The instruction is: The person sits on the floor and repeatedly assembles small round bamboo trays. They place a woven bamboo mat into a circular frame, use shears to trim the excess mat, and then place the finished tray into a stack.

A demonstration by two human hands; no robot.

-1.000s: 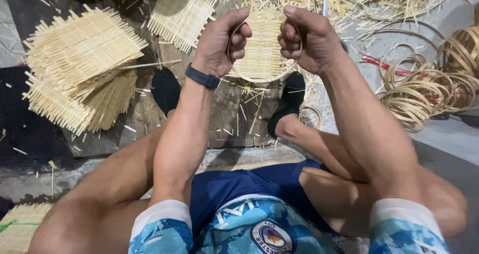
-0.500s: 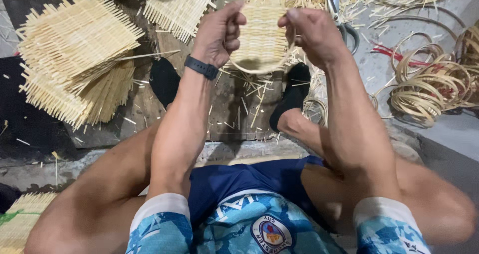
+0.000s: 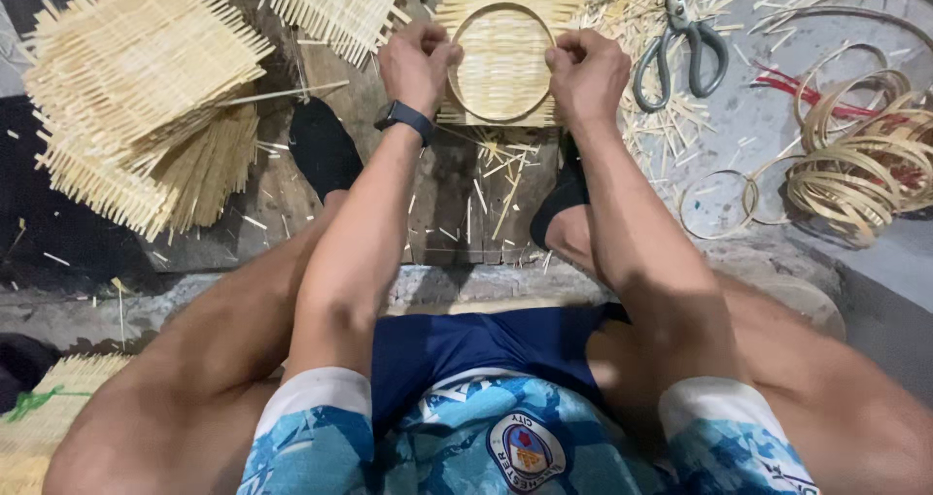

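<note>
head view: left hand (image 3: 418,63) and right hand (image 3: 586,72) both clenched tight, pinching opposite sides of a bamboo hoop (image 3: 502,61) pressed onto a square woven mat (image 3: 505,29). hoop sitting between the two sets of fingers, mat just beneath them. risky here: uneven squeeze likely to spring the hoop out of round or off centre. loose mat ends poking past the fingertips, apt to snap or splinter. scissors (image 3: 680,43) lying just beyond the right knuckles, blades close enough to catch.
</note>
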